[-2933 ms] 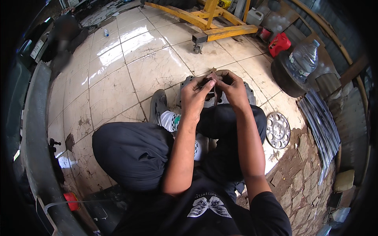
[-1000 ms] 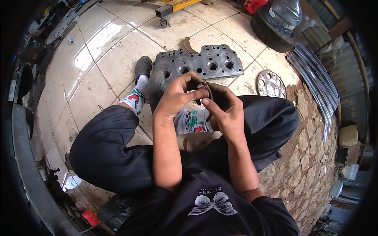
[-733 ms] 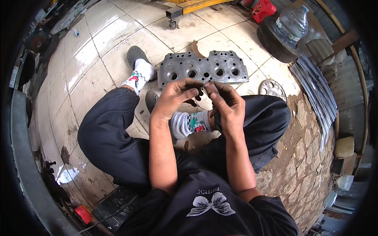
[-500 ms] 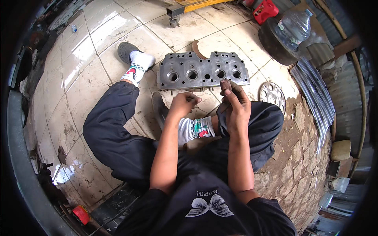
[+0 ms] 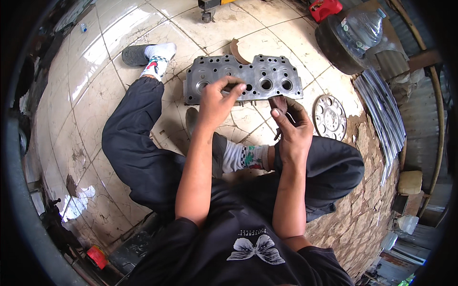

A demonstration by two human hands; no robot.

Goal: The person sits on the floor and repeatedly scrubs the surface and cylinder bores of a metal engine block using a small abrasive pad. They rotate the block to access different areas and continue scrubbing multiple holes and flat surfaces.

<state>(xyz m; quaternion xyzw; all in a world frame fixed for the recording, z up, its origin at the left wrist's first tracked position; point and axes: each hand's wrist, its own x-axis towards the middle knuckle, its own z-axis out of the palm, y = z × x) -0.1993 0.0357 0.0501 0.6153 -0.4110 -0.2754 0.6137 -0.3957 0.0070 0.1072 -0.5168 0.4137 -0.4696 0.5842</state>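
Observation:
A grey metal cylinder head (image 5: 245, 71) with round ports and many small bolt holes lies on the tiled floor in front of me. My left hand (image 5: 220, 101) is over its near edge, thumb and fingers drawn together in a pinch. Whatever sits between those fingertips, if anything, I cannot make out. In my right hand (image 5: 293, 126), close to the head's near right side, is a dark reddish-brown folded piece (image 5: 278, 104) that looks like worn sandpaper. Thumb and fingers press it from both sides.
Beyond the cylinder head lies a curved brown piece (image 5: 239, 51). To its right are a round metal plate with holes (image 5: 330, 117), corrugated sheet (image 5: 379, 114) and a large clear bottle (image 5: 361, 29) on a dark drum (image 5: 329, 45). My legs bend around the near side.
My left hand has moved forward from in front of the cylinder head to above it. My right hand has shifted slightly right and nearer, still holding the brown piece. My left foot has moved left.

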